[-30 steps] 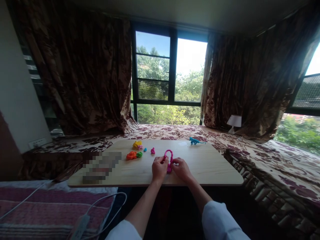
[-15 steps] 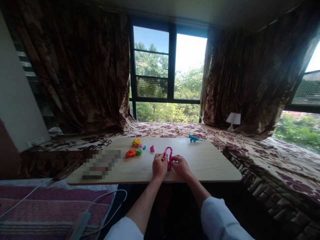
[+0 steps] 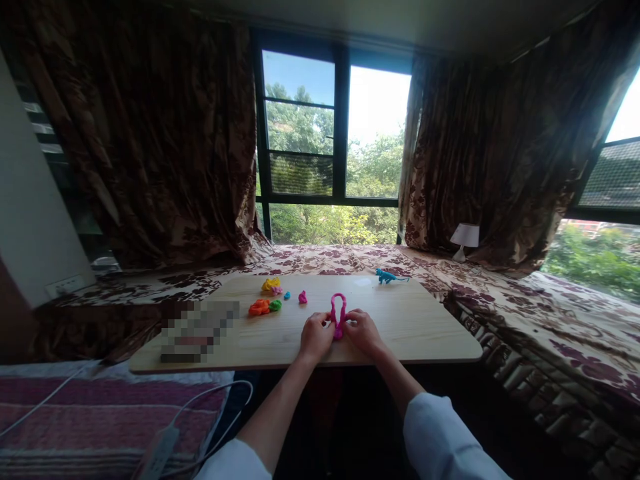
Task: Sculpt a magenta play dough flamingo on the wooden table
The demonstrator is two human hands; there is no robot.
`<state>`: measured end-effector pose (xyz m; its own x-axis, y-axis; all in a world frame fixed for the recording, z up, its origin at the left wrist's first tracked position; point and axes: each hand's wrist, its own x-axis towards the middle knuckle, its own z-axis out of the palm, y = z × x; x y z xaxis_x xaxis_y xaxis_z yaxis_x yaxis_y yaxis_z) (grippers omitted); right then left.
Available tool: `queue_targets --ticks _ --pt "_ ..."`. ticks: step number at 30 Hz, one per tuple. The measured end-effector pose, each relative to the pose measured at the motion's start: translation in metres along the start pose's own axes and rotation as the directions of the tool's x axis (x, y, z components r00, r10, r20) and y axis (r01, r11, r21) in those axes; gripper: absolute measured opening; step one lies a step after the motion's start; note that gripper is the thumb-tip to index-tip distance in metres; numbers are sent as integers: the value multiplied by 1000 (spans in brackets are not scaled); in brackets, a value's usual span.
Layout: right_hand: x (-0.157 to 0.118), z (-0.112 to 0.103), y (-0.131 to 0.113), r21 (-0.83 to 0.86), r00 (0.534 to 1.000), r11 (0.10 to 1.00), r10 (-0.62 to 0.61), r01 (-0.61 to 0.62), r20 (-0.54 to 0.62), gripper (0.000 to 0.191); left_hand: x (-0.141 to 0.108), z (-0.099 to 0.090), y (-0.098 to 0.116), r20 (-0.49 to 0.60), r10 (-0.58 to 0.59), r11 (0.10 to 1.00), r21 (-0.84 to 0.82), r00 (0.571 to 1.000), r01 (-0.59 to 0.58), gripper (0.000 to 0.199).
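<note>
A loop of bright pink modelling clay (image 3: 339, 331) lies near the front edge of the wooden table (image 3: 410, 327). Its rounded bend points away from me and a thicker lump is at the near end. With fingers closed, my left hand (image 3: 316, 337) pinches the left side of the loop. On the other side, my right hand (image 3: 364, 331) has its fingertips closed on the clay's right strand. The fingertips hide part of both strands. Beyond my left hand sits a small separate pink lump (image 3: 303, 297).
Orange clay (image 3: 259, 307), green clay (image 3: 275, 305), yellow clay (image 3: 271, 285) and a tiny blue piece (image 3: 287, 295) lie left on the table. A blurred-out item (image 3: 200, 332) is at the left edge. A blue animal figure (image 3: 391, 277) stands at the far right.
My left hand has shifted slightly left and down along the clay, showing more of the loop's left strand. My right hand has stayed nearly in place. The view has moved slightly.
</note>
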<state>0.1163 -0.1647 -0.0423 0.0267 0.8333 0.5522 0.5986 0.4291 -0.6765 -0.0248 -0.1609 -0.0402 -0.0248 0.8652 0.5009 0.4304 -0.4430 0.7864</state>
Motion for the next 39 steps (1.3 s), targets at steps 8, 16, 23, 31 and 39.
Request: queue_targets --ticks 8,16,23,31,39 --pt "0 -1 0 -150 999 988 49 -48 7 19 0 -6 5 77 -84 986 147 993 72 21" --pt "-1 -4 -3 -212 996 977 34 -16 79 16 3 -13 2 184 30 988 146 982 -57 27" --pt "-2 -4 -5 -236 996 971 40 -20 81 16 4 -18 -5 206 44 984 161 978 -78 31" --pt "1 1 4 -136 999 990 45 -40 27 28 42 -63 -20 -49 -59 856 511 997 75 28" --pt "4 1 8 38 991 994 106 -103 -86 28 79 -42 -35 -27 -99 807 583 995 96 31"
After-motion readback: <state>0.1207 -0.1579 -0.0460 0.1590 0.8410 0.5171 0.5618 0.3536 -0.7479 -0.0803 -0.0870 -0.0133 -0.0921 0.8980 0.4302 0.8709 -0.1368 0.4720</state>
